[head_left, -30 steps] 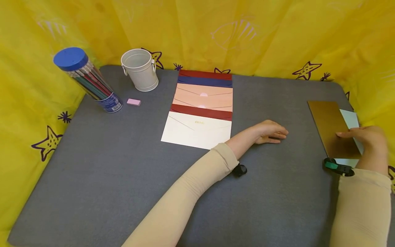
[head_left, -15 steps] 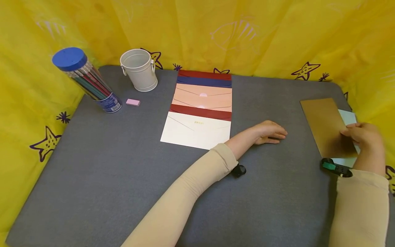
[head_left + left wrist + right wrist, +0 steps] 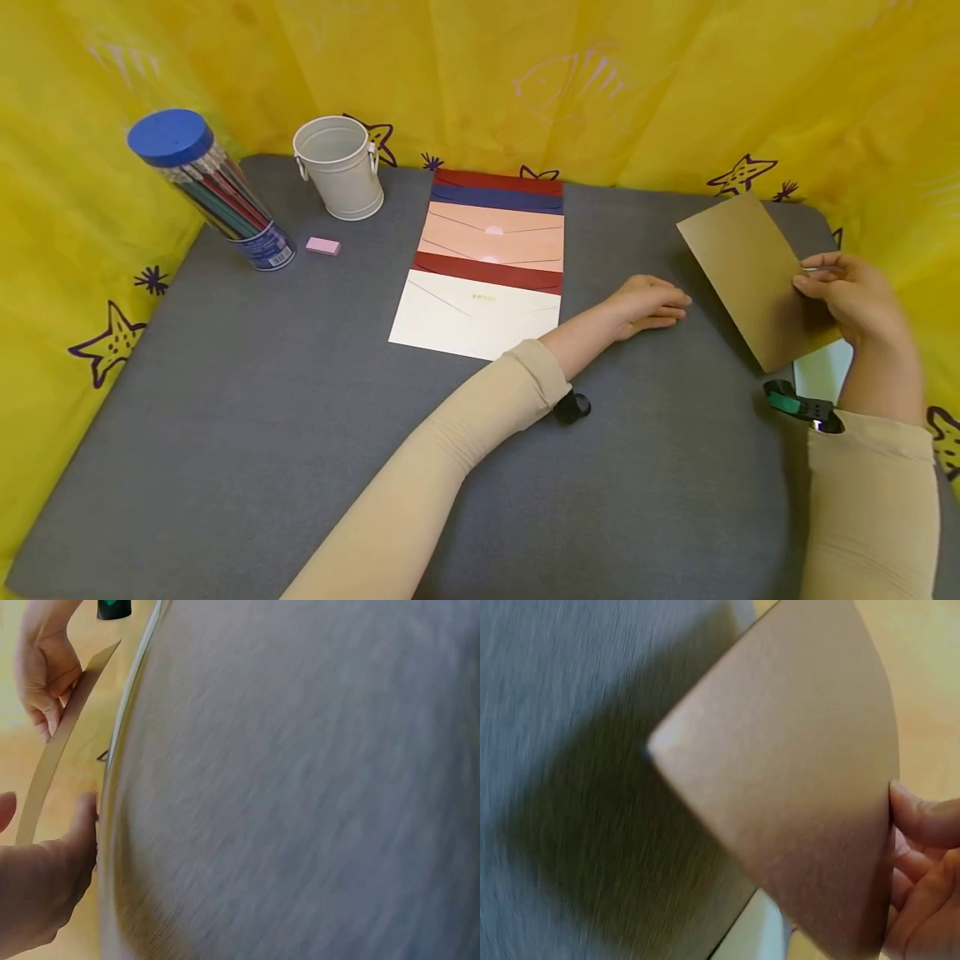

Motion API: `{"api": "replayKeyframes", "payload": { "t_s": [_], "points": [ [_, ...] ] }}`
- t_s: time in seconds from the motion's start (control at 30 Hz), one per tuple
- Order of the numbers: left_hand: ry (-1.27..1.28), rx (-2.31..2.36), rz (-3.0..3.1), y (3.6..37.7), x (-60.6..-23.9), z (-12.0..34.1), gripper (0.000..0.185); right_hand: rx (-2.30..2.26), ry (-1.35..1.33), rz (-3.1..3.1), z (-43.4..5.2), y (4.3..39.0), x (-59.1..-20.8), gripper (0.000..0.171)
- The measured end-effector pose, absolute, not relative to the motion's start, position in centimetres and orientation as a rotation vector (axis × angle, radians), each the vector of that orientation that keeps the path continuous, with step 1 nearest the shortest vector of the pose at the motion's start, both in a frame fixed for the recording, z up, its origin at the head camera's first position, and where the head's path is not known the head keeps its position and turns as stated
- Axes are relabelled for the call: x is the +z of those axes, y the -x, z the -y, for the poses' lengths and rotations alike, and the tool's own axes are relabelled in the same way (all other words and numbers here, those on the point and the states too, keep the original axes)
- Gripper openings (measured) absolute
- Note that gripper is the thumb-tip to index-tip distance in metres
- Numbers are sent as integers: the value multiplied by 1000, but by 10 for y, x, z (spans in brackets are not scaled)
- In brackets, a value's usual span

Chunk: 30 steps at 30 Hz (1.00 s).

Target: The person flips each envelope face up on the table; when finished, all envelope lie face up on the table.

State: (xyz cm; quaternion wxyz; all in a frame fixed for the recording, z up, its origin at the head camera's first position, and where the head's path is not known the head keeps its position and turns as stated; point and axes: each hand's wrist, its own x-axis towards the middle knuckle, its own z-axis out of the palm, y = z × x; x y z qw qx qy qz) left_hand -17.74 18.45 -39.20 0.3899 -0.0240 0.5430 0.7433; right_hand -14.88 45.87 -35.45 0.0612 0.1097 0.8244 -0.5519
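My right hand (image 3: 858,304) pinches a plain gold envelope (image 3: 753,283) by its right edge, thumb on the near face. The envelope is tilted and raised off the table; the right wrist view shows its shadow beneath and a slight bend in the sheet. No flap shows on its visible face. Under it lies a pale blue envelope or sheet (image 3: 823,372), partly covered. My left hand (image 3: 647,307) rests at the table's middle right with fingers loosely extended, holding nothing. Left of it lies an overlapping column of envelopes, with a white envelope (image 3: 480,317) nearest me.
Behind the white envelope lie dark red (image 3: 487,272), peach (image 3: 491,237) and blue envelopes (image 3: 495,198). At the back left stand a tub of pencils (image 3: 217,196) with a blue lid, a white bucket (image 3: 345,175) and a pink eraser (image 3: 322,246). Yellow cloth (image 3: 480,83) hangs around the table.
My right hand has lifted the gold envelope off the pale blue one and moved it up and to the left, tilting it. My left hand has barely moved.
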Motion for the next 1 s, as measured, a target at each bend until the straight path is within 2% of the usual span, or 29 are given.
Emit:
{"api": "replayKeyframes", "payload": {
  "t_s": [0.07,0.13,0.23,0.3,0.47,0.63,0.73,0.87,1.0],
  "points": [
    [49,1971,-1354,183,-389,-179,42,-1641,-266,-2536,-447,152,-351,23],
    [29,2031,-1344,189,-384,-172,37,-1567,-226,-2589,-436,154,-347,23],
    [17,2076,-1363,198,-378,-161,15,-1408,-202,-2687,-421,155,-344,22],
    [20,2079,-1382,204,-374,-152,7,-1359,-190,-2706,-411,156,-342,19],
    [-5,2024,-1481,218,-367,-125,11,-1292,-130,-2718,-390,161,-342,17],
    [-89,1915,-1657,225,-362,-98,26,-1228,-76,-2732,-370,161,-342,12],
    [-158,1820,-1789,227,-360,-84,30,-1192,-38,-2733,-358,160,-340,16],
    [-252,1716,-1933,229,-359,-69,28,-1192,-15,-2732,-344,159,-340,20],
    [-280,1684,-1970,231,-360,-54,23,-1261,-54,-2734,-339,157,-341,11]
  ]
}}
